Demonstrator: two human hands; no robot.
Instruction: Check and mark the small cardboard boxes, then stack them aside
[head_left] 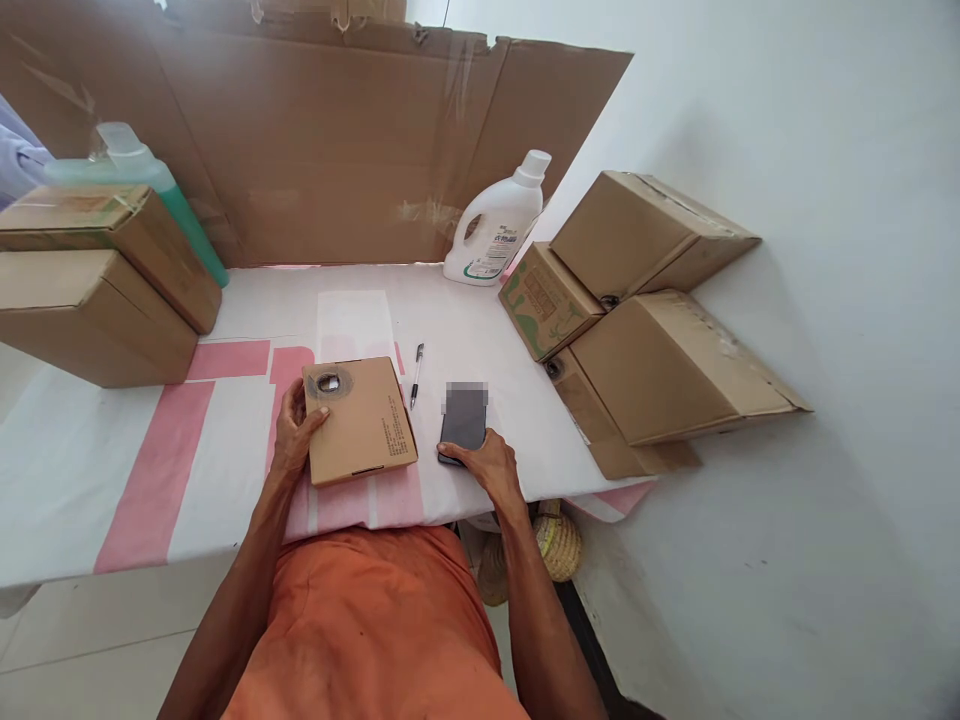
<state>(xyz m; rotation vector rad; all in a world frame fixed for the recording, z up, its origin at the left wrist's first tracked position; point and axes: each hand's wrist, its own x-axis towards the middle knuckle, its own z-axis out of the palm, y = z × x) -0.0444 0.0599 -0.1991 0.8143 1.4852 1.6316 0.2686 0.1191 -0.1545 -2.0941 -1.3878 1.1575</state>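
A flat brown cardboard box [360, 425] with a round hole near its upper left corner is gripped at its left edge by my left hand [296, 425]. The thumb of that hand rests on the box's top face; its other fingers are partly hidden behind the side. My right hand [487, 460] holds a dark smartphone [463, 425] by its lower end, thumb across the near edge. The phone's far end is pixelated. Between the box and the phone lies a black-and-clear pen [417, 376] on the tablecloth.
A white detergent bottle [495, 225] stands at the back. Stacked cardboard boxes [652, 360] lean by the right wall, and more boxes [97, 310] sit at left beside a green-liquid jug [184, 215]. A large cardboard sheet [315, 150] borders the pink-and-white tablecloth [255, 430].
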